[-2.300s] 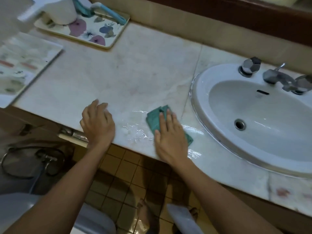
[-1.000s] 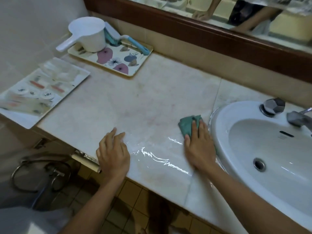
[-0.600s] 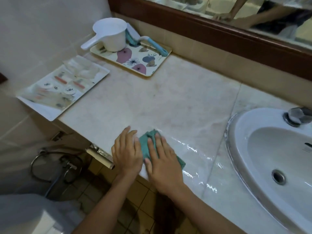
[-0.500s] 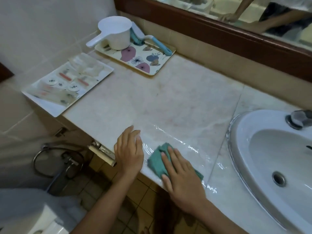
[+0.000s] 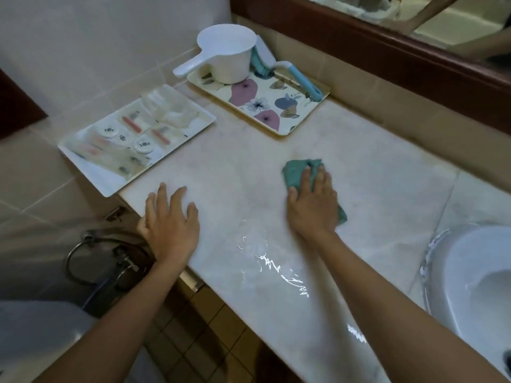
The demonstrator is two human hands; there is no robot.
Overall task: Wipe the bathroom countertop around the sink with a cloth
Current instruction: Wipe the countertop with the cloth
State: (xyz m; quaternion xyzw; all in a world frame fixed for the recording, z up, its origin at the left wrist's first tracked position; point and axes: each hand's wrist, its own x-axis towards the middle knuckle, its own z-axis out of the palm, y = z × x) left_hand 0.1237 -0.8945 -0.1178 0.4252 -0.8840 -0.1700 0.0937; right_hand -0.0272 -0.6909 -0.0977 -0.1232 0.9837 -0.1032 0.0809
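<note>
Partway through, judging by the surface. Wet glints [image 5: 276,269] on the near strip of countertop [image 5: 387,189], between the two forearms: probably wiped already. Mid-slab around cloth [image 5: 296,172] matte, no sheen visible. Back strip along wall, plus area beside floral tray [image 5: 265,102] and white tray [image 5: 106,187], dry-looking, likely left to do. Sink [image 5: 470,272] cropped at right edge of view, with a wet or foamy line along its left rim; cannot tell whether that zone is finished. Far side of sink out of view.

Cloth teal, bunched, on middle of counter, well left of sink, near floral tray's front corner but apart from it. Right hand [image 5: 313,205] flat on top of cloth, fingers straight, slightly spread, pressing down, not curled round it; cloth poking out past fingertips and at little-finger side. Right arm reaching forward from lower right, wrist low. Left hand [image 5: 171,222] well apart from right, palm down by counter's front-left corner, fingers splayed, holding nothing, seemingly bracing. White scoop [image 5: 226,53] and brush [image 5: 298,76] on floral tray, untouched.
</note>
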